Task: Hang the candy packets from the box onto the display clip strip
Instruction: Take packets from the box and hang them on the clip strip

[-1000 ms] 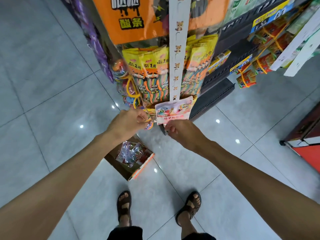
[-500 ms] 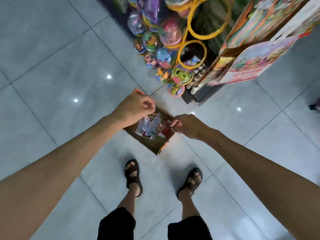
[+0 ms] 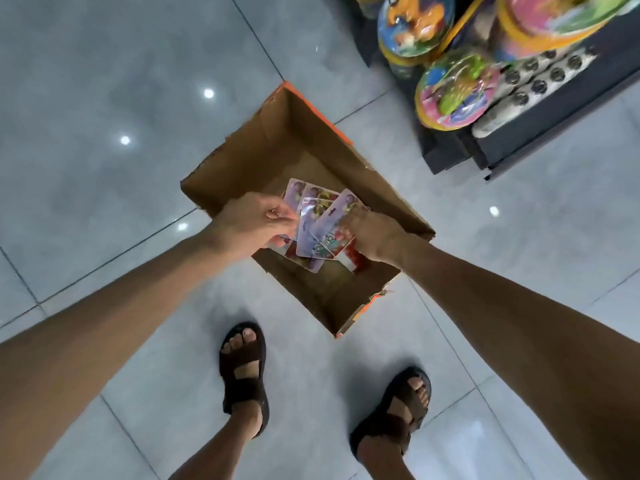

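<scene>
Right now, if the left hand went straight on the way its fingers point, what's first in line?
The fanned candy packets above the cardboard box; the left hand seems to pinch their edge. Beyond them is the right hand. Depth unclear.

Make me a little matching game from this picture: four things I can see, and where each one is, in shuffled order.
Things
1. cardboard box
2. candy packets
3. sandals
4. round toys

Places
a. on the person's feet
b. by the dark shelf base, upper right
c. standing open on the grey floor
d. held between the left hand and the right hand, over the box

Pairs: 1-c, 2-d, 3-a, 4-b
</scene>
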The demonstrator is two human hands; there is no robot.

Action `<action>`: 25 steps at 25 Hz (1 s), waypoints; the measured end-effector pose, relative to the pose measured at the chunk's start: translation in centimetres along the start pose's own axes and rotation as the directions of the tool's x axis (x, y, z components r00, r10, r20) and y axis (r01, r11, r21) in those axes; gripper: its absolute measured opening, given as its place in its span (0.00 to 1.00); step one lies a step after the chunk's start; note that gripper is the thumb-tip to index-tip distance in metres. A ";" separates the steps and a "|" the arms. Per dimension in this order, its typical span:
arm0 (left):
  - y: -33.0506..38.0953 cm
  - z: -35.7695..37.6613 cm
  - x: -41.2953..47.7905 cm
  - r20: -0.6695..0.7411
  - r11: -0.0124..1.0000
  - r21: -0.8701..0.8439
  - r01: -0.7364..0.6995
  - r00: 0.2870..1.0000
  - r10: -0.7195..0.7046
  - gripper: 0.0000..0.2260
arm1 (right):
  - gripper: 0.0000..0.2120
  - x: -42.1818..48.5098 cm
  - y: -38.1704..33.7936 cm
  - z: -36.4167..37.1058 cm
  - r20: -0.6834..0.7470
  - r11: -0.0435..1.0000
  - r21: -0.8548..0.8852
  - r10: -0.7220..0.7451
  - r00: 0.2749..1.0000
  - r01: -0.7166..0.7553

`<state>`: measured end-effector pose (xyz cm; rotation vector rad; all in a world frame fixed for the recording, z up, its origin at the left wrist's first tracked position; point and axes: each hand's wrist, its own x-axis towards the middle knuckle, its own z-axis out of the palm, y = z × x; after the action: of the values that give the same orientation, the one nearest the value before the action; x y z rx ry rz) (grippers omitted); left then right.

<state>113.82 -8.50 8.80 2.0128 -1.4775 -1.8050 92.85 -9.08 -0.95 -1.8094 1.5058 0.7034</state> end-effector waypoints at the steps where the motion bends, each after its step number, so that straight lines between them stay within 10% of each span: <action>1: -1.8 0.6 1.9 -0.011 1.000 -0.030 0.008 1.000 -0.008 0.02 | 0.24 3.0 -0.1 1.4 0.006 0.999 -0.036 -0.020 1.000 0.020; 13: -8.6 2.0 8.0 -0.054 0.954 -0.277 0.117 0.989 -0.137 0.02 | 0.21 12.9 -2.2 7.0 -0.028 0.946 -0.244 -0.228 0.973 0.215; 25: -7.6 2.8 6.2 -0.179 0.941 -0.328 0.079 0.973 -0.144 0.05 | 0.11 11.4 -1.3 7.4 -0.218 0.998 -0.069 -0.007 0.976 -0.008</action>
<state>115.17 -7.03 -1.25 2.0725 -0.9627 -1.6869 96.32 -10.25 -14.10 -1.9921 1.6398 0.5778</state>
